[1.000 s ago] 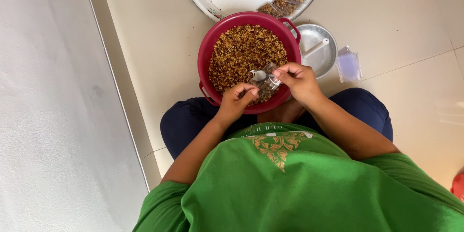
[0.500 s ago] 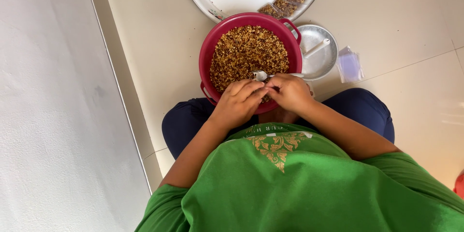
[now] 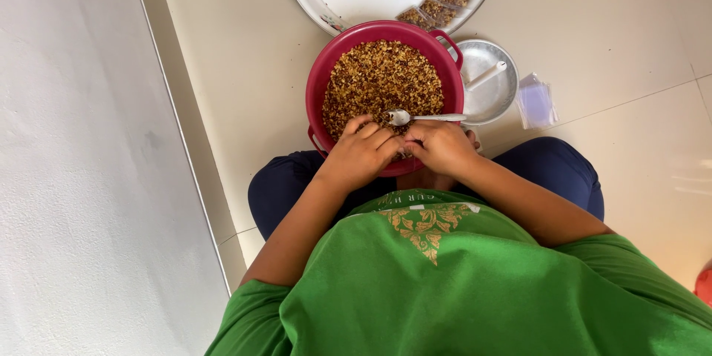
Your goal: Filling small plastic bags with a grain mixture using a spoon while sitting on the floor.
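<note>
A red bowl [image 3: 319, 78] full of a brown nut-and-grain mix [image 3: 378, 78] stands on the floor in front of my knees. My left hand [image 3: 361, 150] and my right hand [image 3: 441, 147] meet over the bowl's near rim, fingers curled and pinched together on a small packet that is mostly hidden between them. A metal spoon [image 3: 426, 116] lies loose on the mix just beyond my fingers, its handle pointing right toward the rim.
A round white flowered tray [image 3: 334, 0] behind the bowl carries several small filled packets [image 3: 437, 11]. A small metal dish [image 3: 493, 96] with a white scoop [image 3: 486, 74] sits right of the bowl, beside a stack of clear bags [image 3: 535, 100]. A white wall [image 3: 74, 178] runs along the left.
My right hand has let go of the spoon, which now rests on the mix. Both hands have come together at the bowl's near rim.
</note>
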